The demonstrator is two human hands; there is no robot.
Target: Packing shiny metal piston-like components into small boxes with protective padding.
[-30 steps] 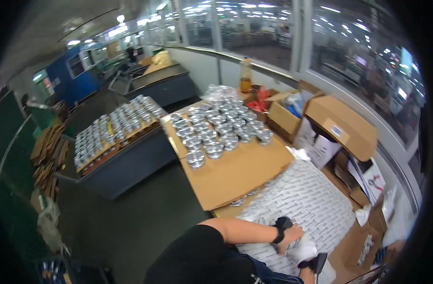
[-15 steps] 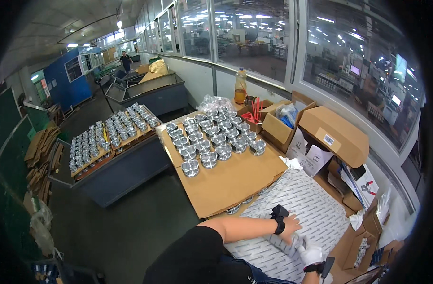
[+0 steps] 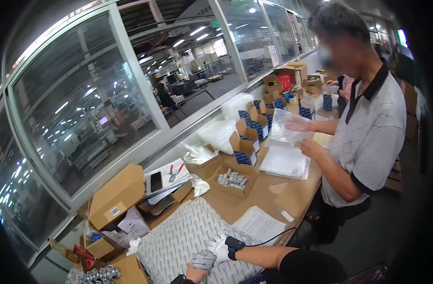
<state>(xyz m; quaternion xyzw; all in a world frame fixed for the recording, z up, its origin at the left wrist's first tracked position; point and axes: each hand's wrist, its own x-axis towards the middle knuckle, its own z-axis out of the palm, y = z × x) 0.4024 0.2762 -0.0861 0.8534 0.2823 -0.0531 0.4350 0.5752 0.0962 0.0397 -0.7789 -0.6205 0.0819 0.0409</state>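
Note:
A rounded bundle wrapped in printed white-grey paper (image 3: 202, 261) lies on a stack of the same printed paper (image 3: 178, 232) in front of me. My left hand (image 3: 195, 274), bare, is closed round the near left side of the bundle; the lower picture edge cuts off part of it. My right hand (image 3: 219, 249), in a white glove, has its fingers curled against the bundle's right side. The paper hides what is inside. At the lower left, several shiny metal pistons (image 3: 110, 271) stand beside brown cardboard (image 3: 131, 269).
A co-worker (image 3: 367, 118) stands at the right, handling bubble-wrap sheets (image 3: 286, 162). An open box of small metal parts (image 3: 233, 182), blue-and-brown cartons (image 3: 244, 150) and a large cardboard box (image 3: 118, 196) line the bench. Printed sheets (image 3: 259, 225) and a black phone (image 3: 156, 181) also lie there.
My view has swung right, bringing the co-worker and the cartons into sight and leaving most of the pistons out. Both hands remain together at the paper bundle.

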